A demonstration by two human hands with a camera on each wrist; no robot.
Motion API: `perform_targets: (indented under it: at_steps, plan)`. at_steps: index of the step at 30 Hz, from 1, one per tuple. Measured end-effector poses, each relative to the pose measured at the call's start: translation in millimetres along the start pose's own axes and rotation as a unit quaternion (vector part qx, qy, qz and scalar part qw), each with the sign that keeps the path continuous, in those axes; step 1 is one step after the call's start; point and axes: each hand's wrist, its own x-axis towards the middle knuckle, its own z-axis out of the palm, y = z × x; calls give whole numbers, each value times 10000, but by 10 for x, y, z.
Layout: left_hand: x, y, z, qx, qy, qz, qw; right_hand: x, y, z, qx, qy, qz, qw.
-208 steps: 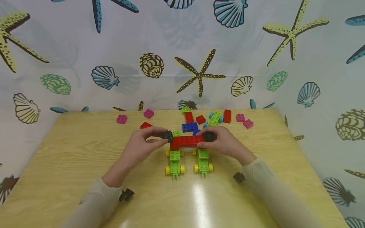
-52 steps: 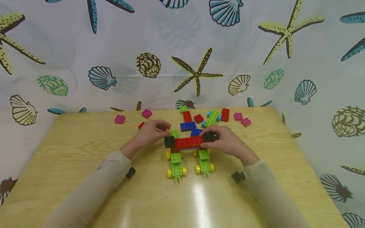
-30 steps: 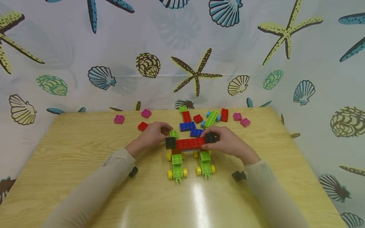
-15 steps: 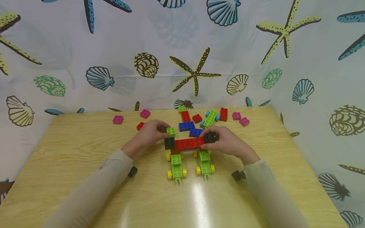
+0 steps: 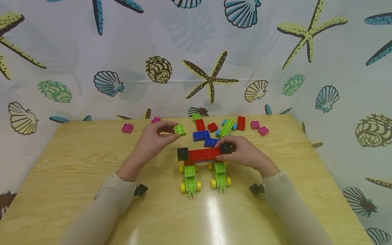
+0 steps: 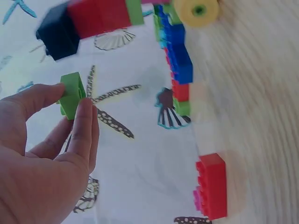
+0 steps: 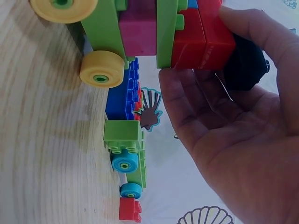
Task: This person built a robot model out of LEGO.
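My left hand (image 5: 150, 139) pinches a small green toy brick (image 5: 180, 130) between thumb and fingertips, raised behind the left end of a toy-brick model. Red bricks (image 5: 202, 155) form the model's top beam, with a black brick (image 5: 182, 154) at its left end and another black brick (image 5: 225, 147) at its right. Beneath the beam stand two green wheeled bases (image 5: 190, 183) with yellow wheels. My right hand (image 5: 245, 154) grips the beam's right end, thumb and fingers around the red and black bricks. A pink brick (image 7: 138, 32) shows inside the model in the right wrist view.
Behind the model lie blue bricks (image 5: 200, 135), red bricks (image 5: 241, 123), a green base with blue wheels (image 5: 227, 128) and another green brick (image 5: 196, 117). Pink bricks (image 5: 127, 128) lie at the far left and right. A patterned cloth (image 5: 134, 44) hangs behind the wooden table (image 5: 76, 163).
My left hand let go of the black brick, now at the beam's left end. It then took the green brick from behind that end and lifted it away. My right hand stayed on the model.
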Motion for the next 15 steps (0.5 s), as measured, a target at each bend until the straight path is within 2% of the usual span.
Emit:
perform_targets:
  at_steps: [5, 10, 15]
  plan:
    - [-192, 139, 56, -164, 0, 133, 9998, -2, 21, 14, 50, -16, -118, 9999]
    - [-326, 223, 150, 245, -112, 316, 9991, -3, 33, 25, 22, -21, -209, 9998]
    - [-365, 267, 247, 499, -375, 381, 9973, 7, 18, 35, -5, 9, -211, 9998]
